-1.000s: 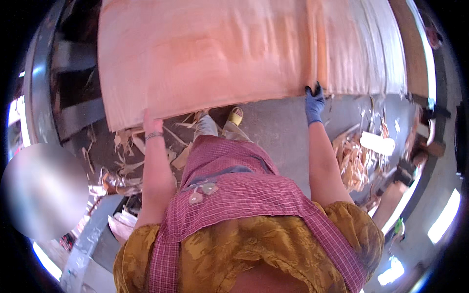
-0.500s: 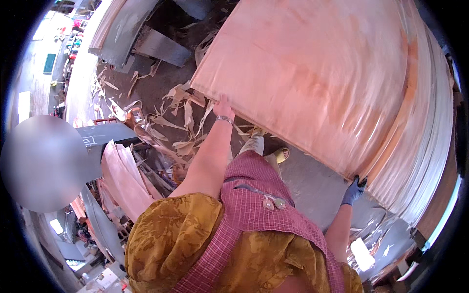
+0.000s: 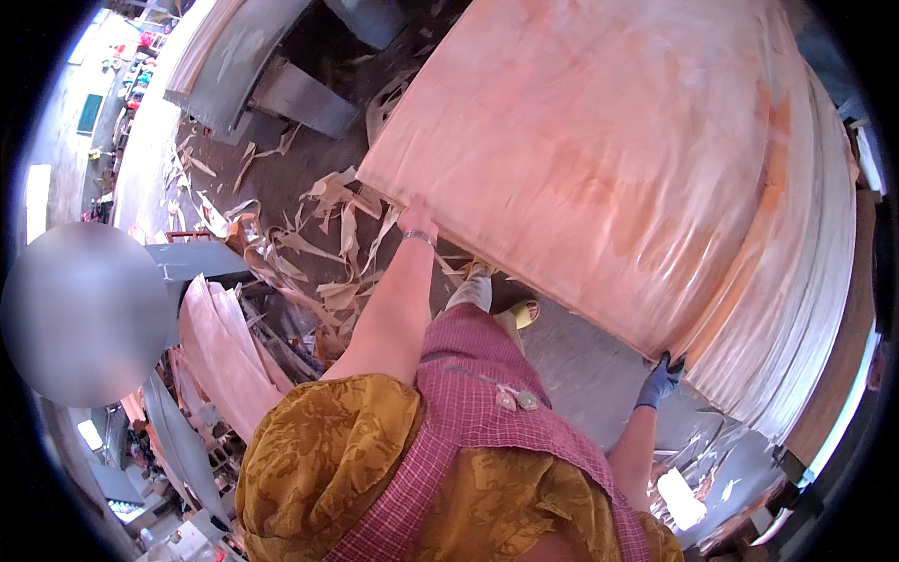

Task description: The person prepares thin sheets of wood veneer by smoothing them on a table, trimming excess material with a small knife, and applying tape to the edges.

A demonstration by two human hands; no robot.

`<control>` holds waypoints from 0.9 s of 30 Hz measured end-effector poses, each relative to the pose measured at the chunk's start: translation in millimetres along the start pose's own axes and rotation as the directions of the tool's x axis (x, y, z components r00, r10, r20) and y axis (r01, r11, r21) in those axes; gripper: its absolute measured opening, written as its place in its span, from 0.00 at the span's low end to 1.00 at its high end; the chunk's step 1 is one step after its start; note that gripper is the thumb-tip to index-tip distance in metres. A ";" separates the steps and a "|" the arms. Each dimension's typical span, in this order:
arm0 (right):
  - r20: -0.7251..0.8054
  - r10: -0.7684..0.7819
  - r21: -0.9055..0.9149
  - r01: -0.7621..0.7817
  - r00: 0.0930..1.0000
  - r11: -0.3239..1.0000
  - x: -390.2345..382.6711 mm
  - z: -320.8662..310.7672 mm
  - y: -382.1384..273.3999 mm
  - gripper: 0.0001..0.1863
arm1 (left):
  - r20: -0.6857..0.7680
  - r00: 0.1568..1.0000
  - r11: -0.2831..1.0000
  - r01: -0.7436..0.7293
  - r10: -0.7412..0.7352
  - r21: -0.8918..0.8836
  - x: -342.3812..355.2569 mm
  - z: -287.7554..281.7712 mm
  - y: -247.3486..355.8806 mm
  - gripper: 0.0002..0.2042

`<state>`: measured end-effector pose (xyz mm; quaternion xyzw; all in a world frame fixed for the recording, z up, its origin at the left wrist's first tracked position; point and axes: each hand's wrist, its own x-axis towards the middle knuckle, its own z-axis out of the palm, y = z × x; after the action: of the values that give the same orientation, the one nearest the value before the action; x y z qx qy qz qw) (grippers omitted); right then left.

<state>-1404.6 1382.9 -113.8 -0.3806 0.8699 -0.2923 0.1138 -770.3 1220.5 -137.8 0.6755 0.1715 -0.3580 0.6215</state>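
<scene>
A broad stack of thin pinkish wood veneer sheets (image 3: 581, 169) lies in front of me, its near edge running diagonally. My left hand (image 3: 416, 217), bare with a band at the wrist, grips that edge near its left corner, fingertips partly hidden. My right hand (image 3: 661, 382), in a blue and black glove, grips the same edge farther right, beside an orange streak in the sheets. My feet, one in a yellow sandal (image 3: 524, 313), show just below the edge.
Torn veneer scraps (image 3: 328, 244) litter the dark floor to my left. Pale curled sheets (image 3: 215, 337) and a grey beam (image 3: 206, 260) lie at lower left. More stacked sheets (image 3: 201, 56) and grey blocks (image 3: 304, 98) are at upper left. Brown boards (image 3: 843, 356) edge the right.
Since a second ago the view has swung, so the stack's edge now slopes down to the right and more floor shows at left. Both hands still hold the edge.
</scene>
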 end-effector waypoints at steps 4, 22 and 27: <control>0.116 0.080 -0.104 -0.068 0.990 0.992 -3.2 -11.7 -38.5 0.33 | 0.107 0.994 0.996 -0.003 0.013 -0.093 7.6 -21.7 3.6 0.10; -0.132 0.378 0.077 -0.370 0.917 0.926 -63.2 -39.2 37.0 0.19 | 0.386 0.895 0.885 0.020 -0.222 0.465 -3.7 -8.9 -33.5 0.13; -0.190 0.186 -0.110 -0.210 0.964 0.972 -44.8 -75.7 63.2 0.19 | 0.411 0.884 0.967 0.144 -0.221 0.211 30.5 -16.4 -38.7 0.15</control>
<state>-1443.5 1481.6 -91.8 -0.2705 0.9274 -0.2556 0.0393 -771.2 1236.3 -187.2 0.6119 0.0609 -0.5691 0.5459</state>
